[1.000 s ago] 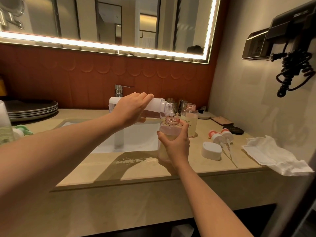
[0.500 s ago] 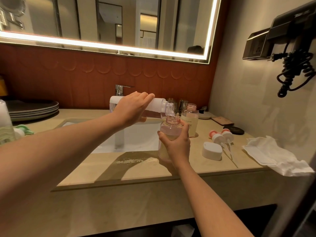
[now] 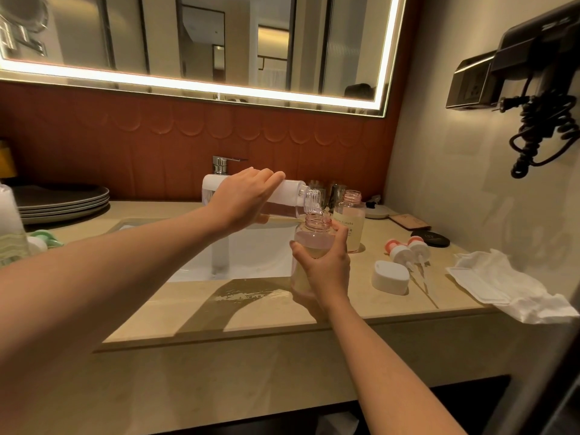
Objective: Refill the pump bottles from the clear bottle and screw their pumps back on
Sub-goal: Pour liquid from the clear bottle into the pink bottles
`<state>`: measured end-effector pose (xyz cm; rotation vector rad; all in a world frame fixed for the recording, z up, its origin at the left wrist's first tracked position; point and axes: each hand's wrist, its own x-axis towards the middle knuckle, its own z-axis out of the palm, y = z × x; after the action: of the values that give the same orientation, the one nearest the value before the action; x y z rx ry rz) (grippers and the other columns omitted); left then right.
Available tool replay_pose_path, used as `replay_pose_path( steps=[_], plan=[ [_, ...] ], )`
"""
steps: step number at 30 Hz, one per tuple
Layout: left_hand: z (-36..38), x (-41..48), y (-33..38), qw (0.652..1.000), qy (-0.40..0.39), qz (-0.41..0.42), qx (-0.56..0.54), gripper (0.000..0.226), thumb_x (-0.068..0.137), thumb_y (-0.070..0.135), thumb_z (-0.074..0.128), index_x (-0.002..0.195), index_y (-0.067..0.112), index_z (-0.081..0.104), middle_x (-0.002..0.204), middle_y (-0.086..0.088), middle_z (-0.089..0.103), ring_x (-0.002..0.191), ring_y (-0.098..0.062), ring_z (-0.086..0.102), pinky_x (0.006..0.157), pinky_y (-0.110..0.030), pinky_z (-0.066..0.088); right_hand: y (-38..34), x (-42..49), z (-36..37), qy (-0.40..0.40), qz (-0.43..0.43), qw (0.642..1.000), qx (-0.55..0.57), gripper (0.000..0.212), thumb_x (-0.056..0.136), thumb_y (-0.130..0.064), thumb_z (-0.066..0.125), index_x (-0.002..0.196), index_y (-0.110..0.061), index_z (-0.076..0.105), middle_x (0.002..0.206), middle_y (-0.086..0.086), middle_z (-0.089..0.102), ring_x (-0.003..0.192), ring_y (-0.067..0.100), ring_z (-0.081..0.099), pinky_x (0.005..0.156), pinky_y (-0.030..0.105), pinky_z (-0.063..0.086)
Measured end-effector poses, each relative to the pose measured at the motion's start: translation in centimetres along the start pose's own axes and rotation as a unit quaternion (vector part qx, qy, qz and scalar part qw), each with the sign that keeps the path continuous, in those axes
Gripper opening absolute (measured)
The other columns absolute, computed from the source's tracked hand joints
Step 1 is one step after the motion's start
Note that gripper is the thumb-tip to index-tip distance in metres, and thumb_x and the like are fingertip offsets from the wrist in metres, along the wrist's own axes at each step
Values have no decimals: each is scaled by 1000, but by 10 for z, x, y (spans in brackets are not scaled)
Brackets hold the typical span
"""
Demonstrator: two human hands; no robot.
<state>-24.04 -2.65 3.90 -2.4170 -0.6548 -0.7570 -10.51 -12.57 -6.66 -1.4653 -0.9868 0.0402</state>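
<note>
While left hand [image 3: 248, 199] fingers grasp tipped clear bottle [image 3: 292, 196] | right hand [image 3: 326, 265] fingers grip part-filled pump bottle [image 3: 309, 243]

Your left hand [image 3: 243, 200] covers the middle of the clear bottle [image 3: 293, 199], so you cannot read its liquid level. Your right hand [image 3: 326, 265] hides most of the near pump bottle [image 3: 314, 233], including its label and base. Behind the clear bottle, two dark glasses [image 3: 335, 193] are mostly hidden. Far left of the clear bottle, a pale container [image 3: 9, 227] is cut off by the frame edge.
</note>
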Motion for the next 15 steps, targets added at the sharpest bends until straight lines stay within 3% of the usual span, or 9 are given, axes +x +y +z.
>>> replay_pose_path(
  steps=[15],
  plan=[
    [0,1,0,1000,-4,3,11,73,69,24,79,131,7,42,117,-14,58,97,-27,56,77,-37,50,1,0,-1,-4,3,1000,-12,82,73,-46,72,136,-27,24,136,4,44,118,23,48,88,36,47]
  ],
)
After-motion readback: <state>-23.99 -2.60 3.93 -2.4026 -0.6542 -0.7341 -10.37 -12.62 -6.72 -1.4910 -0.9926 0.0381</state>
